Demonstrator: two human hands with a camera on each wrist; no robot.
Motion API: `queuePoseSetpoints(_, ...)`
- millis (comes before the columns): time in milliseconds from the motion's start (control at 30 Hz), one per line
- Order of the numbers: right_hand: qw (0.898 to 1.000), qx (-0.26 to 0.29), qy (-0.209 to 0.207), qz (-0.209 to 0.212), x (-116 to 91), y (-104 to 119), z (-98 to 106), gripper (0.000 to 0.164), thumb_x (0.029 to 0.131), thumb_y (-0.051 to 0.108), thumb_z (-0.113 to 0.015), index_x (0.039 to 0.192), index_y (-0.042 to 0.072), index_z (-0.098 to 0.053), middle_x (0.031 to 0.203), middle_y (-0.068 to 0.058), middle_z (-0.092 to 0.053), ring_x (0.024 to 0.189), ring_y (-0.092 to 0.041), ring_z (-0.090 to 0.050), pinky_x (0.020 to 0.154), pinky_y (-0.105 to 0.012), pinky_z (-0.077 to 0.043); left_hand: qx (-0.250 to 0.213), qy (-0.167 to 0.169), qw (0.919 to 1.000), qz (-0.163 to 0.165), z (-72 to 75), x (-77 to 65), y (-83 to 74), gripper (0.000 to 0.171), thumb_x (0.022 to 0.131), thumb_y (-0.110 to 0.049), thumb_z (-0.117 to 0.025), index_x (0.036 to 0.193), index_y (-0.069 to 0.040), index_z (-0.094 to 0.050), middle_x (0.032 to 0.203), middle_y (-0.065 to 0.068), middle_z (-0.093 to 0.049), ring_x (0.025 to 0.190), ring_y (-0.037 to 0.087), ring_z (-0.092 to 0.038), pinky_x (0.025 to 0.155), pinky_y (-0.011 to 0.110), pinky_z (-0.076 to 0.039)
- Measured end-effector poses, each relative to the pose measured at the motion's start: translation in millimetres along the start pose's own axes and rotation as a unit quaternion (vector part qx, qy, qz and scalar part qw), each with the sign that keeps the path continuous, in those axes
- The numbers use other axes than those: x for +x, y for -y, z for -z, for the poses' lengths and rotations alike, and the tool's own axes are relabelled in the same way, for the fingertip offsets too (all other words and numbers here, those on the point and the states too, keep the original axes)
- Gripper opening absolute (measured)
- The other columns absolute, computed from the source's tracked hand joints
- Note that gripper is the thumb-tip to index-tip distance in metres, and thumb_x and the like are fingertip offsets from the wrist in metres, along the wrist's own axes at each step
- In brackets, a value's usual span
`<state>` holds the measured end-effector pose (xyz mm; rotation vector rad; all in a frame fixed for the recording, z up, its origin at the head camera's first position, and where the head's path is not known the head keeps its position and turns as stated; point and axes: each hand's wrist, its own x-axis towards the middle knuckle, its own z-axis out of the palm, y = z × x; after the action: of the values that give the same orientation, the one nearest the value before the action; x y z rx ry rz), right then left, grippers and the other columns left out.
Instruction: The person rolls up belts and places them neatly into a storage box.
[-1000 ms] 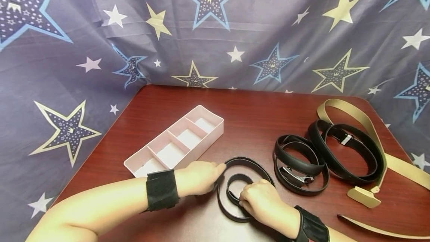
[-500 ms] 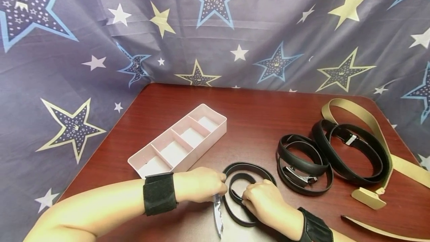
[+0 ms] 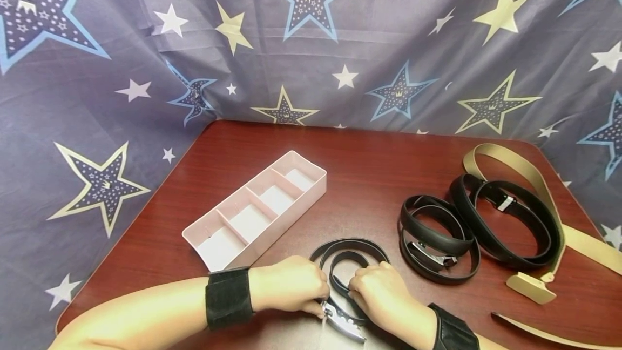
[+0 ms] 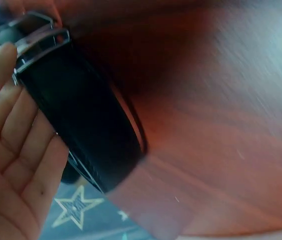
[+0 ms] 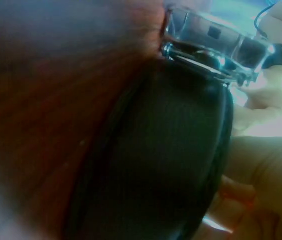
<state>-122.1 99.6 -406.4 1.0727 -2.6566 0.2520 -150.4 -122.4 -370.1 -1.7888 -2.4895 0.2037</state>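
Note:
A black belt (image 3: 352, 243) stands on edge in loose coils at the front of the table. My left hand (image 3: 291, 285) grips its outer end beside the silver buckle (image 3: 344, 325), which points toward the front right. In the left wrist view, the thumb presses near the buckle (image 4: 43, 47) and the fingers lie along the strap (image 4: 83, 115). My right hand (image 3: 381, 288) pinches the coil at its right side, knuckles up, its fingertips partly hidden. The right wrist view has the strap (image 5: 155, 150) and the buckle (image 5: 215, 45) close up.
A pink four-section tray (image 3: 277, 231) lies left of centre. To the right are a coiled black belt with a silver buckle (image 3: 432, 255), a larger black belt coil (image 3: 505, 258) and a tan belt (image 3: 525, 163) with a gold buckle (image 3: 531, 288). A star-patterned cloth (image 3: 301, 58) hangs behind.
My left hand has drawn the buckle end down and round toward the front, so the buckle shows and swings rightward. The strap wraps closer on the left. My right hand keeps its place.

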Motion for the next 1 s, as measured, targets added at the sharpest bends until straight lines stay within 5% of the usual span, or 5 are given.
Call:
queuePoseSetpoints(333,0.999,-0.022,-0.027,0.004,-1,4,-3,0.022,0.073,0.016,-0.082,0.064,0.020,-0.063,0.066,0.009,-0.061,0.066,-0.014,-0.061,0.058,-0.024,-0.036,-0.035,-0.027,0.9947,0.092,-5.7,11.5,-32.9,0.035,0.089,-0.048,-0.075,0.068,-0.024,-0.061,0.062,-0.012,-0.062,0.056,0.001,-0.056,0.049,0.020,-0.044)
queuePoseSetpoints(633,0.999,-0.030,-0.044,-0.005,0,8,-4,0.025,0.075,0.012,-0.082,0.063,0.017,-0.060,0.062,0.008,-0.054,0.061,-0.013,-0.057,0.055,-0.024,-0.034,0.066,-0.028,0.9894,0.126,-8.6,27.0,-51.3,0.045,0.093,-0.055,-0.067,0.058,-0.028,-0.060,0.058,-0.013,-0.062,0.052,0.004,-0.057,0.042,0.025,-0.039)
queuePoseSetpoints(800,0.998,-0.033,-0.055,-0.003,-2,8,-6,0.024,0.071,0.012,-0.082,0.063,0.018,-0.060,0.062,0.008,-0.053,0.060,-0.013,-0.056,0.054,-0.023,-0.035,0.055,-0.028,0.9904,0.124,-6.1,27.7,-49.5,0.043,0.092,-0.056,-0.067,0.062,-0.027,-0.062,0.064,-0.013,-0.063,0.058,0.003,-0.060,0.045,0.024,-0.043)
queuePoseSetpoints(1000,0.997,-0.021,-0.067,0.011,-2,6,-7,0.026,0.073,0.009,-0.080,0.063,0.017,-0.058,0.062,0.008,-0.051,0.060,-0.014,-0.055,0.055,-0.026,-0.039,0.022,-0.020,0.9972,0.068,2.3,15.6,-24.7,0.037,0.089,-0.054,-0.071,0.068,-0.025,-0.066,0.067,-0.013,-0.064,0.066,0.005,-0.062,0.054,0.023,-0.047)
